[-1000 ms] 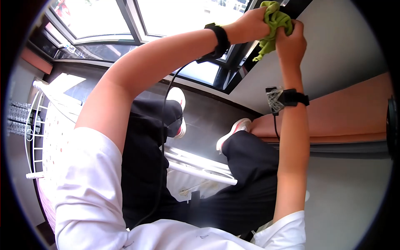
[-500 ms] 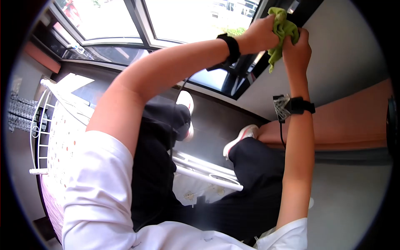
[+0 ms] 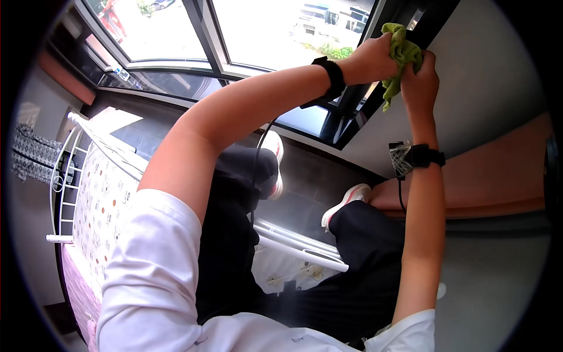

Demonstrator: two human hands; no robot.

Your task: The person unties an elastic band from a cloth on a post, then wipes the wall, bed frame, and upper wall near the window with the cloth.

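A crumpled green cloth (image 3: 401, 53) is bunched between my two hands, beside the dark window frame at the upper right. My left hand (image 3: 373, 57) has its fingers closed on the cloth from the left. On the cloth's right side, my right hand (image 3: 421, 79) grips it too, fingers wrapped round it. A loose end of the cloth hangs down between the hands. Each wrist wears a black strap with a cable. The exact finger placement is partly hidden by the cloth.
Window panes (image 3: 293, 29) stretch across the top. A white metal bed frame (image 3: 65, 199) with patterned bedding (image 3: 99, 205) stands at the left. Below me is a white rail (image 3: 302, 252). An orange curtain (image 3: 481, 182) hangs at the right, and a plastic bottle (image 3: 122, 74) lies by the window.
The view has shifted, so the hands and cloth appear slightly lower and further right. Both hands have kept hold of the cloth.
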